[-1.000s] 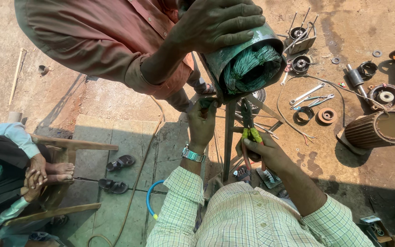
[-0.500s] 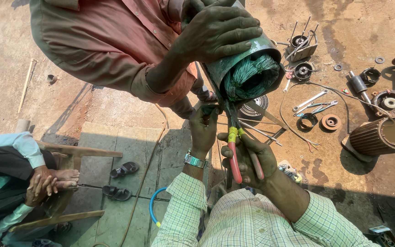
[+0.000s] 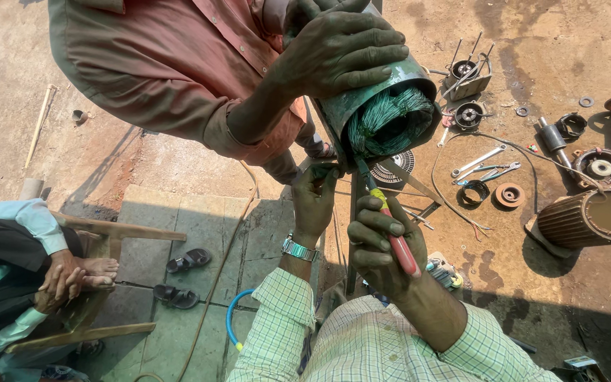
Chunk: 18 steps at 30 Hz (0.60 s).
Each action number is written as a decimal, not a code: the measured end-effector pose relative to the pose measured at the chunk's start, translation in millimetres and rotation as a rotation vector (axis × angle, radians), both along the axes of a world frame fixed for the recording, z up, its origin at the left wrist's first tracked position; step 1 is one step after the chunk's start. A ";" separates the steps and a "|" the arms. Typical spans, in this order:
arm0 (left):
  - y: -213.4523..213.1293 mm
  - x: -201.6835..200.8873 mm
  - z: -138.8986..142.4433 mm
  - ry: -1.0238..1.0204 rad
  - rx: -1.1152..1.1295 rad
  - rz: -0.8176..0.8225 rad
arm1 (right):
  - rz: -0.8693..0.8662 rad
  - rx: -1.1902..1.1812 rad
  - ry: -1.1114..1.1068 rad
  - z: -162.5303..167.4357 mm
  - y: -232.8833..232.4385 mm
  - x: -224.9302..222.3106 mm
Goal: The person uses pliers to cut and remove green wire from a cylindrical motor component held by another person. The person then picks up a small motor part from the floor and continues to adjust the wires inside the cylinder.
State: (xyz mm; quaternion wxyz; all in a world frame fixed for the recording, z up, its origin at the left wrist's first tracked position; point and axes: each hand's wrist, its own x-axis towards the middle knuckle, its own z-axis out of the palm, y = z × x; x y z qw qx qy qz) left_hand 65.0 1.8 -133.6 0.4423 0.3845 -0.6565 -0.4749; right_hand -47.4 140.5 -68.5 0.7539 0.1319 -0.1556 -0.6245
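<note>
The right hand [image 3: 383, 244] has its fingers curled tight around the red handle of a screwdriver [image 3: 389, 228], thumb lying along the grip. The tool's long axis runs from about 5 o'clock at the handle end to 11 o'clock at the tip, pointing up into the open mouth of a green motor casing [image 3: 383, 99] packed with green wire windings [image 3: 390, 120]. The left hand [image 3: 314, 198], wearing a metal wristwatch [image 3: 298, 249], reaches up at 12 o'clock, its fingertips pressed against the casing's lower rim; whether they pinch anything cannot be told. Another person's hand [image 3: 341, 46] grips the casing from above, fingers spread over its wall. At 3 o'clock, well apart, spanners [image 3: 479, 164] and a ribbed motor housing [image 3: 588, 219] lie on the ground.
</note>
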 end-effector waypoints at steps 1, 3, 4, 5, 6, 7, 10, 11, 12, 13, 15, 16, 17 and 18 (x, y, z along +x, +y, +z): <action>0.0 -0.3 0.4 -0.008 -0.001 0.000 | -0.038 0.125 0.093 1.0 -0.4 1.2; 0.5 -0.6 1.1 0.019 0.012 -0.004 | 0.014 -0.054 -0.072 -1.1 -2.4 4.0; 0.6 -1.3 1.4 0.033 0.018 -0.007 | 0.040 -0.144 -0.153 -3.7 -2.2 3.8; 1.1 -1.5 1.9 0.042 0.007 -0.008 | 0.059 -0.169 -0.075 -7.5 -2.1 4.3; 0.8 -2.0 2.4 0.052 -0.005 -0.011 | 0.076 -0.196 0.004 -12.0 -2.0 4.4; 0.6 -2.5 3.1 0.063 -0.020 -0.014 | 0.094 -0.225 0.084 -16.9 -3.0 4.6; 0.6 -2.7 5.0 0.038 0.015 -0.001 | 0.088 0.018 0.887 -31.1 -10.0 4.7; -0.2 -2.6 5.6 0.037 -0.003 0.001 | 0.007 0.074 1.234 -35.0 -15.7 3.7; -0.2 -2.7 5.8 0.037 -0.019 0.002 | -0.079 0.137 1.581 -38.3 -23.5 1.6; -0.4 -2.6 5.8 0.036 -0.028 0.006 | -0.162 0.211 1.925 -41.0 -28.3 -1.0; 1.0 -0.9 4.5 -0.039 -0.021 0.015 | -0.516 0.192 2.274 -46.1 -34.0 -21.2; -2.0 -1.6 4.2 -0.068 -0.034 0.022 | -0.727 0.163 2.439 -48.1 -39.7 -33.7; -5.0 -1.9 3.9 -0.070 -0.053 0.021 | -0.738 0.167 2.488 -50.9 -42.7 -44.0; -3.1 -0.4 2.1 -0.079 -0.054 0.021 | -0.722 0.177 2.539 -55.6 -38.1 -50.0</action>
